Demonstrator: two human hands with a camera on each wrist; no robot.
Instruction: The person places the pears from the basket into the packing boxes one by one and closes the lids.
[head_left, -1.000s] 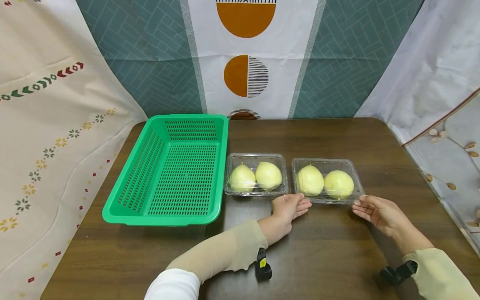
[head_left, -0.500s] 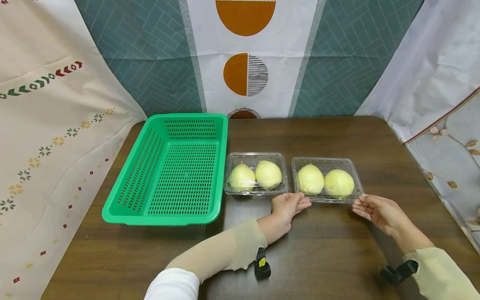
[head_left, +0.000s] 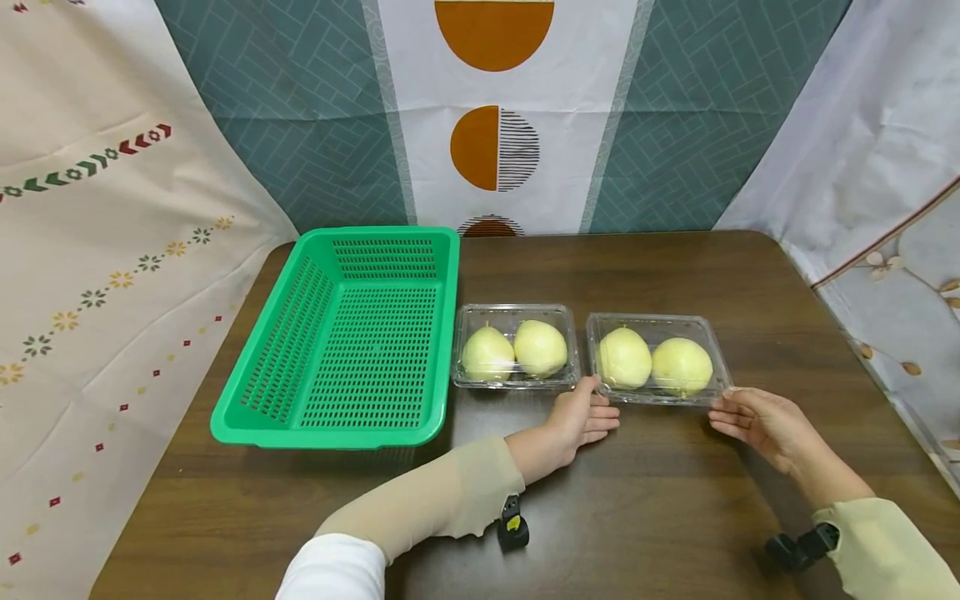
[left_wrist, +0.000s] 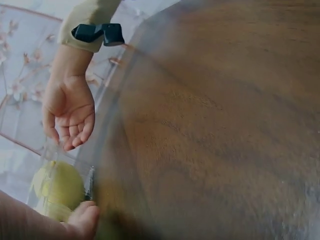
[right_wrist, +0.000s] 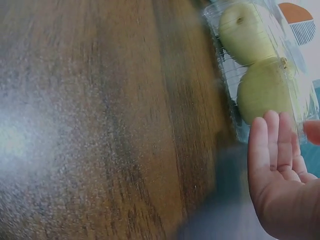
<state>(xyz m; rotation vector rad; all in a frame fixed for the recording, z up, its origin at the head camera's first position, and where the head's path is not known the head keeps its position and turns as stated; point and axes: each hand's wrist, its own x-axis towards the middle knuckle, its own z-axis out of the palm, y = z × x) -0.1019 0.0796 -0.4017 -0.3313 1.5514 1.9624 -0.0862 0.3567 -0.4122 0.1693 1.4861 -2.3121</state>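
Two clear plastic boxes stand side by side, each with two pale yellow-green pears inside. My left hand [head_left: 576, 421] is at the near left corner of the right box [head_left: 660, 398], thumb raised at its edge and fingers extended below. At that box's near right corner, my right hand [head_left: 761, 425] pinches the edge between thumb and fingers. The right wrist view shows straight fingers [right_wrist: 272, 145] beside a pear [right_wrist: 265, 90] behind the clear plastic. The left box [head_left: 517, 383] lies just beyond my left hand, untouched.
A green perforated basket [head_left: 442, 333] stands on the left of the brown wooden table [head_left: 600, 517], its rim close to the left box. Patterned cloths [head_left: 322, 125] hang behind and along both sides.
My left hand has loosened from the right box's corner, its thumb lifting and its fingers spreading as the wrist draws slightly left. The right hand and both boxes stay in place.
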